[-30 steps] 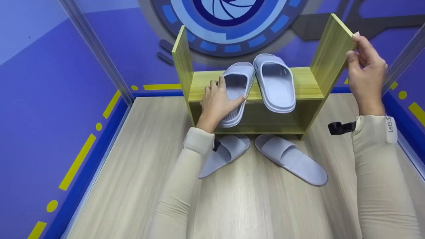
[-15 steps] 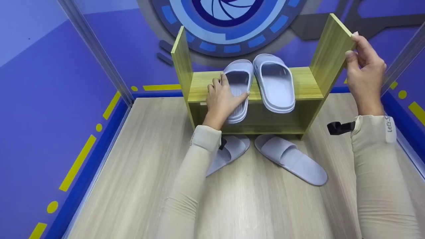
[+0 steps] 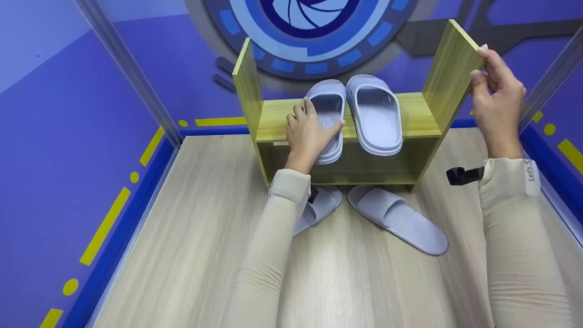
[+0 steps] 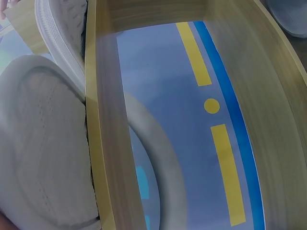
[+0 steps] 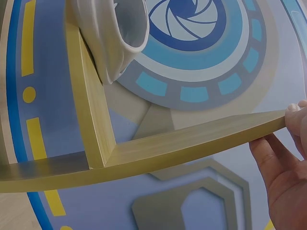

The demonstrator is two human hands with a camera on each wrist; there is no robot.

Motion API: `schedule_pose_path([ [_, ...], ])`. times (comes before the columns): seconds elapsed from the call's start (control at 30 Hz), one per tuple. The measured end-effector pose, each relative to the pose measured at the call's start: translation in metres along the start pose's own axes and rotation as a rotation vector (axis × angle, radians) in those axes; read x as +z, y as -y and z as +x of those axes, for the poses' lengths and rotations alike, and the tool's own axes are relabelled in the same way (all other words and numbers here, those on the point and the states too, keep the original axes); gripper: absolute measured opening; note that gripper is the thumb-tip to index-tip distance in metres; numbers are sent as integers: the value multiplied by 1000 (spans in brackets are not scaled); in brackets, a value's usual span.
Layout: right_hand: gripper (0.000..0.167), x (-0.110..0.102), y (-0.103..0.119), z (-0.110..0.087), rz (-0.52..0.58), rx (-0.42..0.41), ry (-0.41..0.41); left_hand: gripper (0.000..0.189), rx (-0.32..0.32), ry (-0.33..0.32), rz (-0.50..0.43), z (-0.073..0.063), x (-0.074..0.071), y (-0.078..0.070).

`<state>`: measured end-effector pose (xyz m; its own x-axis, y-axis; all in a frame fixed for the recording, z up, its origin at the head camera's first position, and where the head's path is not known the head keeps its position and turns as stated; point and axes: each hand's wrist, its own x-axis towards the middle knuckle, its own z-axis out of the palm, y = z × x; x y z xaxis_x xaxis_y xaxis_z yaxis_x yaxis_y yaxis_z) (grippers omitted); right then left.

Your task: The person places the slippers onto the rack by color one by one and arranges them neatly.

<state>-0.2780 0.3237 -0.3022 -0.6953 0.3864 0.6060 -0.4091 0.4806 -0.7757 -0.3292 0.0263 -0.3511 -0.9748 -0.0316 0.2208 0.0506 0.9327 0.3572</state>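
My left hand [image 3: 309,134] grips a light grey slipper [image 3: 330,114] across its width, thumb on the right rim and fingers on the left. This slipper lies over the middle board of a yellow-green wooden shoe rack [image 3: 278,119], its heel past the front edge. Close on its right sits a matching slipper [image 3: 379,116], heel also overhanging. In the left wrist view a slipper's underside [image 4: 48,143] shows beside the board. My right hand [image 3: 498,95] pinches the upper front edge of the rack's right side panel [image 3: 448,77]; the right wrist view shows the fingers [image 5: 271,160] there.
Two flatter grey slippers lie on the wood-look floor [image 3: 205,218] before the rack: the left one [image 3: 325,205] is partly hidden by my arm, the right one [image 3: 398,218] points outward. Blue walls [image 3: 91,150] enclose the floor at the back and both sides.
My left hand and the slipper it holds have moved up and slightly right, further back over the board and straighter beside its mate. The right hand keeps its hold on the panel.
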Motion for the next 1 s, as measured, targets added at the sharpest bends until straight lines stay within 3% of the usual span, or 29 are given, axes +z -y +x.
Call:
schedule_pose_path([
  [0.33, 33, 0, -2, 1, -10, -17, -6, 108, -17, -51, -5, 2, 6, -7],
  [0.77, 33, 0, -6, 1, -28, -30, 13, 108, -16, -66, -15, 5, 8, -10],
  [1.0, 33, -3, -3, 0, -29, -33, 23, 108, -5, -53, -71, 5, 8, -9],
])
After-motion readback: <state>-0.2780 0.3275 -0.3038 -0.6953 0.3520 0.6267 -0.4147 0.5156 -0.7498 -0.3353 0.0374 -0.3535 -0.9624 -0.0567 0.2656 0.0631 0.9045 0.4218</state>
